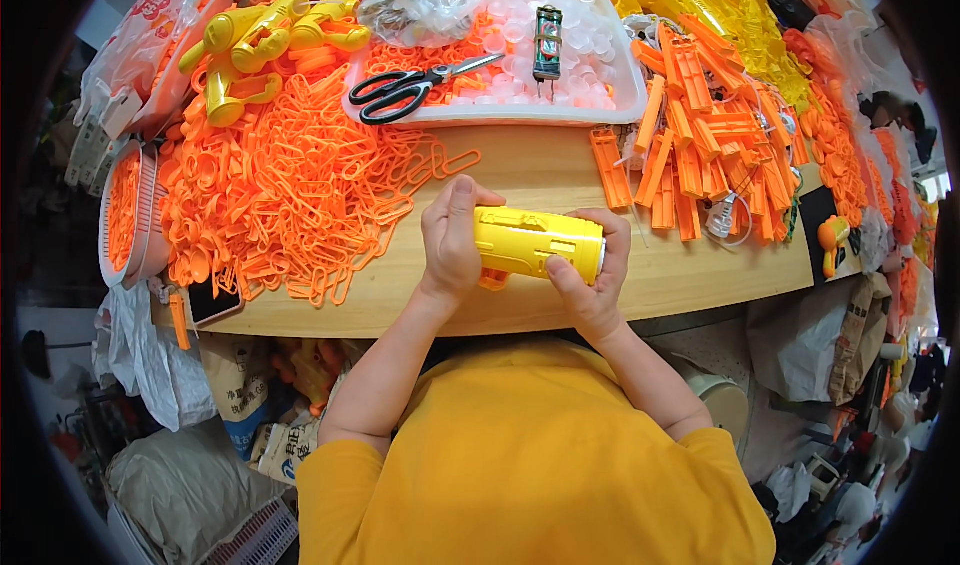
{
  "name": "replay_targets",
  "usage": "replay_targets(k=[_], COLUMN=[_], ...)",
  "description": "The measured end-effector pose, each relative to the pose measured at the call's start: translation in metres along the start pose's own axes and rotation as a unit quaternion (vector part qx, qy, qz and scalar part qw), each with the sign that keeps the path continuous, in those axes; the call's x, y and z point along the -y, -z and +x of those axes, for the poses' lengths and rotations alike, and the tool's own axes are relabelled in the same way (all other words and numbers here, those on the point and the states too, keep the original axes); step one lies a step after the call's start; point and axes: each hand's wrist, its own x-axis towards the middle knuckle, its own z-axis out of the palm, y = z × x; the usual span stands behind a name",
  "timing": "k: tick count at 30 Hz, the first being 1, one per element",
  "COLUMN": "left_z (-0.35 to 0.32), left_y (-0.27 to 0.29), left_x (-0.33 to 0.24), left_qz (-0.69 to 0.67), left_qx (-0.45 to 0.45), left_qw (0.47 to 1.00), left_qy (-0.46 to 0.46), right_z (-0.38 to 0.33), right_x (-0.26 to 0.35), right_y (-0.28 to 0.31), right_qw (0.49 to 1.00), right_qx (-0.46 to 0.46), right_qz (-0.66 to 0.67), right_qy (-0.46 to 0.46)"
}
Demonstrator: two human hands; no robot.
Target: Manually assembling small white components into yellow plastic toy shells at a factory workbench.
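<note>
Left hand (452,247) and right hand (600,295) are clasping a yellow cylindrical plastic casing (525,240) above a desk (530,170) heaped with orange plastic parts (320,175).

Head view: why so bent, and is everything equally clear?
Head view: the table appears bowed, likely by the fisheye lens, with black corners; head view, centre: the yellow casing looks bright and clear; head view, lower right: clutter looks dimmer, softer.

Plastic bag (160,3), upper L: red lettering — I get it at a slant, v. small.
Brown sack (232,367), lower L: dark printed chars in rows, blue area below.
Pale sack (284,447), just beside: bold dark chars — I see only pt. of them.
</note>
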Motion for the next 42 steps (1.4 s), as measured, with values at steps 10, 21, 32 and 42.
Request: replay_targets(k=[10,21,32,42], left_z=[0.003,0.001,0.006,0.015], left_y=[-0.009,0.0,0.017,0.024], left_x=[0.004,0.005,-0.01,-0.028], left_qz=[-0.055,-0.117,0.11,0.092], left_qx=[0.057,0.087,0.098,0.027], left_qw=[0.995,0.989,0.955,0.964], left_qy=[-0.059,-0.028,-0.257,-0.248], right_z=[0.02,0.019,0.021,0.001], right_x=[-0.01,-0.001,0.006,0.005], right_y=[0.023,0.024,0.028,0.016], right_qw=[0.973,0.961,0.793,0.614], right_qx=[0.036,0.059,-0.011,0.169], right_qz=[-0.114,-0.14,0.367,0.49], right_qy=[0.198,0.233,-0.486,-0.595])
